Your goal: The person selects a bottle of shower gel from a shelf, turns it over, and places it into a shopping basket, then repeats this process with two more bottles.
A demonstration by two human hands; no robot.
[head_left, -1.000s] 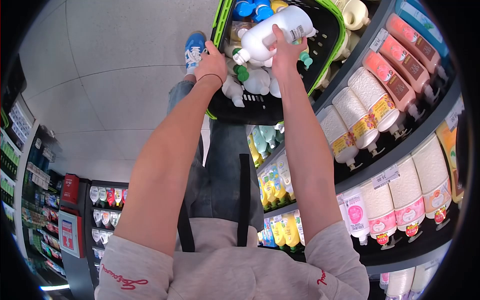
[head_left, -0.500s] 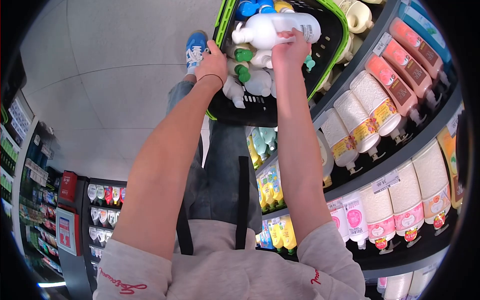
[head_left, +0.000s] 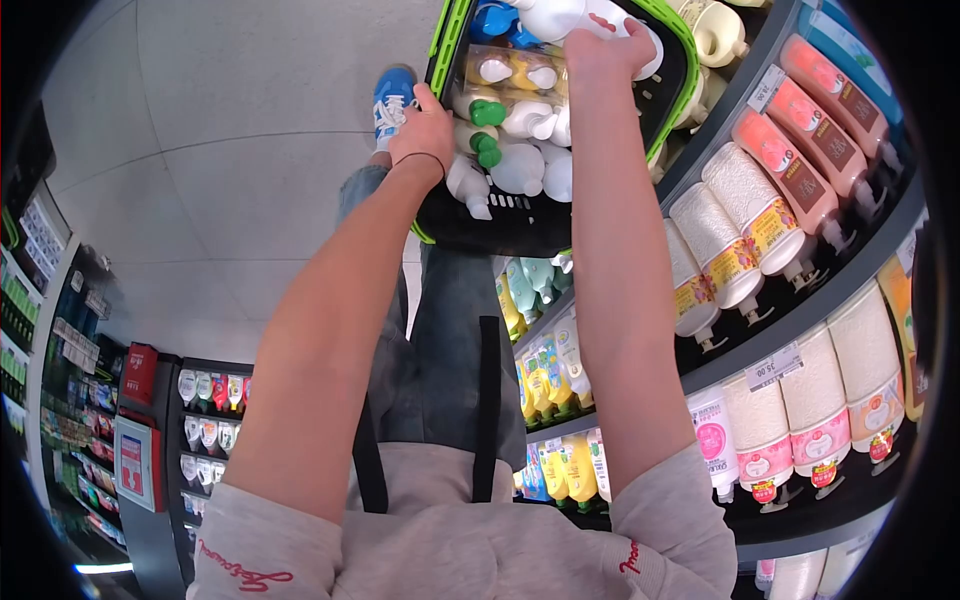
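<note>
A black shopping basket with a green rim [head_left: 683, 105] is held in front of me, full of bottles. My left hand [head_left: 424, 132] is closed on its left edge. Near the far end, my right hand [head_left: 612, 48] grips a large white bottle [head_left: 548, 18] that lies sideways and runs partly out of view. Just below that bottle sits a clear pack [head_left: 515, 70] with two white-capped bottles showing. Closer to me are a green cap [head_left: 487, 110], a second green cap [head_left: 485, 149] and several white bottles [head_left: 517, 168]. Blue bottles [head_left: 495, 18] lie at the far left corner.
Shelves on the right hold several pink bottles [head_left: 785, 165], white bottles with yellow labels [head_left: 722, 240] and a price tag [head_left: 775, 365]. A blue shoe [head_left: 392, 100] stands on grey floor tiles [head_left: 230, 150]. More shelves [head_left: 210, 435] and a red box [head_left: 137, 372] are at the left.
My right hand has moved the white bottle farther away and slightly right, uncovering the clear pack beneath. My left hand stays on the basket edge.
</note>
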